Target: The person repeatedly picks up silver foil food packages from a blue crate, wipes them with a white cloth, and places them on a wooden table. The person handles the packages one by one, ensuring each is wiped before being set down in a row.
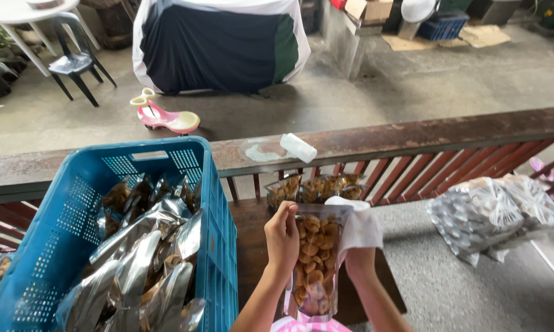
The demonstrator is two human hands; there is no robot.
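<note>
My left hand [281,237] grips the upper left edge of a clear pouch of brown fried snacks [312,264], held upright over a dark wooden board [252,246]. My right hand [360,258] is mostly covered by a white cloth [358,224] and presses against the pouch's right side. Behind the pouch, several filled snack pouches [314,187] lie against the railing. To the left, a blue plastic crate [74,203] holds several silver-backed snack pouches [142,258].
A rusty wooden railing [412,135] runs across, with a small white bottle [298,147] lying on it. A pile of silver pouches [495,212] sits on the grey surface at right. Beyond the railing are a covered vehicle [221,43], a pink ride-on toy [163,117] and a plastic chair [74,58].
</note>
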